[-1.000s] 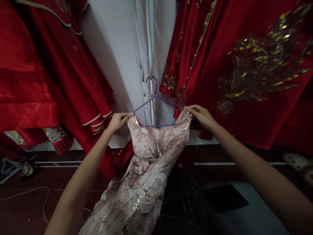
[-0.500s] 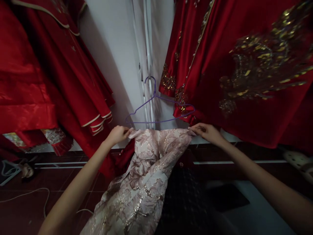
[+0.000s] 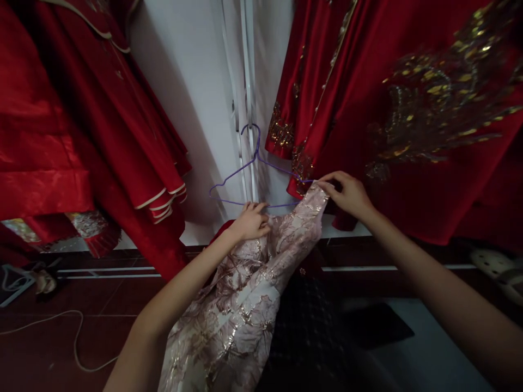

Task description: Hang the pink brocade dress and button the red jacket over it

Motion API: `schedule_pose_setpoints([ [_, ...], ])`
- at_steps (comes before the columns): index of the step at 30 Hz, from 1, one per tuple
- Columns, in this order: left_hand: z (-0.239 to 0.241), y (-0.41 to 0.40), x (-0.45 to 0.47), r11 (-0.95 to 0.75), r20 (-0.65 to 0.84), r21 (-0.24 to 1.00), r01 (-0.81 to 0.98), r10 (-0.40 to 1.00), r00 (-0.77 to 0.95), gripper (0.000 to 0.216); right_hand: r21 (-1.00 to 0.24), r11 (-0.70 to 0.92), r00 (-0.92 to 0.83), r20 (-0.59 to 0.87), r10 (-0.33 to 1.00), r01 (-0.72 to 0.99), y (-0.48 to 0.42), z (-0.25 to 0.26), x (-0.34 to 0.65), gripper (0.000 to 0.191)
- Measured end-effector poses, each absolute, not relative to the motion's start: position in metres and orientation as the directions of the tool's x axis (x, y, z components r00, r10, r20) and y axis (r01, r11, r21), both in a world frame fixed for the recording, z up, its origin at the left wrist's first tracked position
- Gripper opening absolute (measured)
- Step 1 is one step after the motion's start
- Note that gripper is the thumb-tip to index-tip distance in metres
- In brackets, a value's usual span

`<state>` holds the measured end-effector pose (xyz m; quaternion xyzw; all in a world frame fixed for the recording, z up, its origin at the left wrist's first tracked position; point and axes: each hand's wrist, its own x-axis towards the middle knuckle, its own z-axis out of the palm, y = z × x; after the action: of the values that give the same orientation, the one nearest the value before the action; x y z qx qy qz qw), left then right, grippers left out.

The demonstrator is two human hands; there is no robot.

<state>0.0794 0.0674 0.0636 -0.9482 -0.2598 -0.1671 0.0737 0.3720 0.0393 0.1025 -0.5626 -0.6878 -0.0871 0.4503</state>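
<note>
Right hand [image 3: 345, 194] pinches the dress strap [image 3: 315, 201]; the purple hanger [image 3: 257, 156] runs lengthwise leftward from that grip; the left hand [image 3: 252, 221] has an unclear hold.

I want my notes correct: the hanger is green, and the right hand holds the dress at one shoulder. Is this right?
The colour is wrong: the head view shows a purple hanger. The right hand does hold the dress at one shoulder.
</note>
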Motion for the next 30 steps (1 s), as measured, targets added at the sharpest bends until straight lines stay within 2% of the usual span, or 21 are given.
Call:
schedule_pose_setpoints([
  [9, 0.068, 0.049, 0.066, -0.845, 0.372, -0.07, 0.531, 0.472, 0.799, 0.022, -0.478, 0.293, 0.151, 0.694, 0.704, 0.828, 0.047, 0.052, 0.421, 0.013],
  [18, 0.074, 0.042, 0.061, -0.84, 0.373, -0.083, 0.536, 0.472, 0.799, 0.021, -0.525, 0.33, 0.163, 0.688, 0.707, 0.785, 0.051, 0.052, 0.418, 0.014],
  [24, 0.073, 0.043, 0.061, -0.846, 0.378, -0.064, 0.529, 0.47, 0.797, 0.021, -0.443, 0.376, 0.054, 0.702, 0.71, 0.814, 0.047, 0.056, 0.429, 0.012],
  [30, 0.076, 0.044, 0.059, -0.856, 0.361, -0.035, 0.516, 0.47, 0.805, 0.02, -0.474, 0.407, 0.053, 0.699, 0.713, 0.781, 0.047, 0.064, 0.423, 0.015],
])
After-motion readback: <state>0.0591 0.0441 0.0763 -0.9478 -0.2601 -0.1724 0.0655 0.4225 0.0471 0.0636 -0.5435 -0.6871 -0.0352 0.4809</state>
